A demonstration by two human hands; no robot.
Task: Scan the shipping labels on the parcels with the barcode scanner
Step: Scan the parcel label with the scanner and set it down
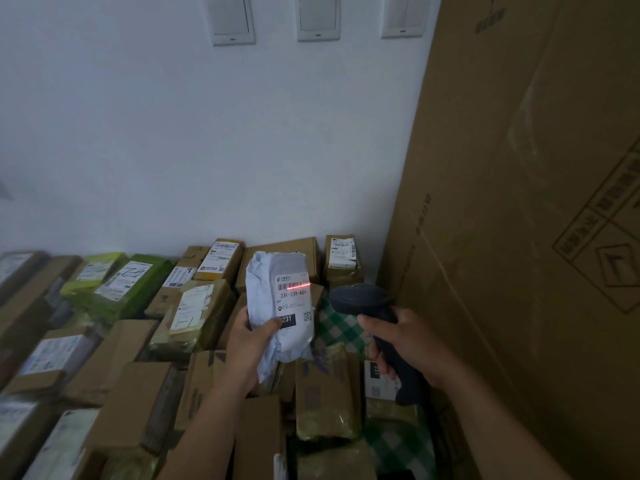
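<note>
My left hand (247, 344) holds up a grey-white plastic mailer parcel (277, 271) with its shipping label (294, 299) facing me; the thumb rests on the label's lower left. A red scan line (298, 285) crosses the barcode at the top of the label. My right hand (412, 344) grips the dark barcode scanner (363, 299) by its handle, the head pointing left at the parcel from a short distance away.
Many cardboard parcels (124, 403) and green mailers (131, 285) lie packed together below, reaching the white wall. A very large cardboard box (519, 202) stands close on the right. A green checked cloth (339, 327) shows between parcels.
</note>
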